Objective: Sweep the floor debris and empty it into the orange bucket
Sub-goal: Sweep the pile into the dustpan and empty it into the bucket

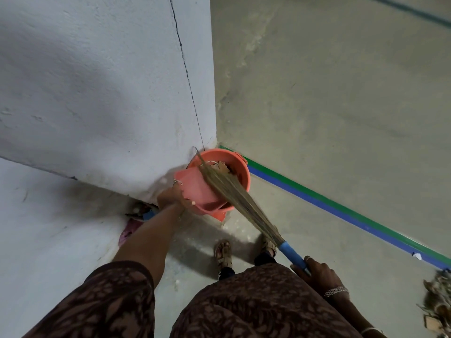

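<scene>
**Dustpan tipped over the orange bucket**

The orange bucket (244,175) stands on the concrete floor (341,113), right against the corner of a white pillar (97,93), where a green and blue stripe (341,211) on the floor begins. Some debris (223,165) lies inside it.

The left hand (170,196) holds a pink dustpan (199,190) by its near end, fingers curled round it, and the pan is tilted over the bucket's near rim. The right hand (319,274), with a bracelet (336,291) at the wrist, has its fingers wrapped round the blue handle (291,255) of a broom (235,192). The long straw bristles lie across the dustpan, and their tips reach over the bucket's mouth.

Two sandalled feet (222,252) stand just short of the bucket. A blurred heap of rubbish (436,306) lies on the floor at the far right edge, beside the stripe. A pink cloth (130,229) lies at the foot of the pillar, under the left forearm.
</scene>
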A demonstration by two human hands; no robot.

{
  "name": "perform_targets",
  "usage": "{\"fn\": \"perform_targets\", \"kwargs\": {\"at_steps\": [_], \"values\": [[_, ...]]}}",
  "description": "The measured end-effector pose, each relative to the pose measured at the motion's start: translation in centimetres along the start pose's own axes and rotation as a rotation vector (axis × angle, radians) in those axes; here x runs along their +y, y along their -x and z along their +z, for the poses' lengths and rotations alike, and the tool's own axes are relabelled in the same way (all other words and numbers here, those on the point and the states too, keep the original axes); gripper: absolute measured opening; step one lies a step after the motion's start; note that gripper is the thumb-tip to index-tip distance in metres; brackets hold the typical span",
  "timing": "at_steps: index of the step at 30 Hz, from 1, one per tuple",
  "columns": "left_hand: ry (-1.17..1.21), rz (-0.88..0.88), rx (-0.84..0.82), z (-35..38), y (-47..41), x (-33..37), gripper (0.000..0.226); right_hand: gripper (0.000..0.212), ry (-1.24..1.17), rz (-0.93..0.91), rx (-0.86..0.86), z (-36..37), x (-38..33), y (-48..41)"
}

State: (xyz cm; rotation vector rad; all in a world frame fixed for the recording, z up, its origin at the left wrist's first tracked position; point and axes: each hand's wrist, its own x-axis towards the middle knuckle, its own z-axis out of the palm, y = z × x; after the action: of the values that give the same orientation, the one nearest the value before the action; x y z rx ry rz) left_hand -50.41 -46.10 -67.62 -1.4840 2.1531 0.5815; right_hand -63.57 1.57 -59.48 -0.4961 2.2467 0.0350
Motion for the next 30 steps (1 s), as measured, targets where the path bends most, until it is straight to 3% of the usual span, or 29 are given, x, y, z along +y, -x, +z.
{"fn": "perform_targets", "kwargs": {"at_steps": [3,5,8,15,18,22,26,27,30], "values": [[0.060,0.045,0.080,1.2,-0.9,-0.4,0.023,0.039,0.090,-0.054,-0.085,-0.2,-0.8,-0.2],[0.043,0.016,0.089,0.9,-0.9,-0.5,0.028,0.038,0.102,-0.037,-0.080,0.0,-1.1,-0.3],[0.002,-0.004,0.058,2.5,-3.4,-1.8,0.063,0.033,0.073,0.003,-0.010,0.4,-1.0,-0.5],[-0.047,-0.030,0.036,-1.7,2.2,1.1,0.034,0.038,0.043,-0.086,0.014,-0.5,-1.2,-0.2],[0.097,-0.055,0.092,-1.4,1.5,0.8,0.043,0.058,0.087,-0.145,-0.024,-0.9,-1.9,0.0],[-0.007,0.058,0.155,-3.0,3.5,0.7,0.064,0.035,0.009,-0.049,0.102,-0.6,-1.2,0.0],[0.011,0.111,0.179,-5.6,7.5,1.5,0.041,0.036,-0.091,0.026,0.162,-0.9,-0.1,0.2],[-0.011,0.121,0.173,-6.1,8.3,1.6,0.043,0.036,-0.118,0.032,0.169,-0.9,0.3,0.3],[-0.077,0.177,0.160,-3.9,6.1,0.0,0.079,0.036,-0.185,0.051,0.170,-0.4,1.3,0.8]]}}
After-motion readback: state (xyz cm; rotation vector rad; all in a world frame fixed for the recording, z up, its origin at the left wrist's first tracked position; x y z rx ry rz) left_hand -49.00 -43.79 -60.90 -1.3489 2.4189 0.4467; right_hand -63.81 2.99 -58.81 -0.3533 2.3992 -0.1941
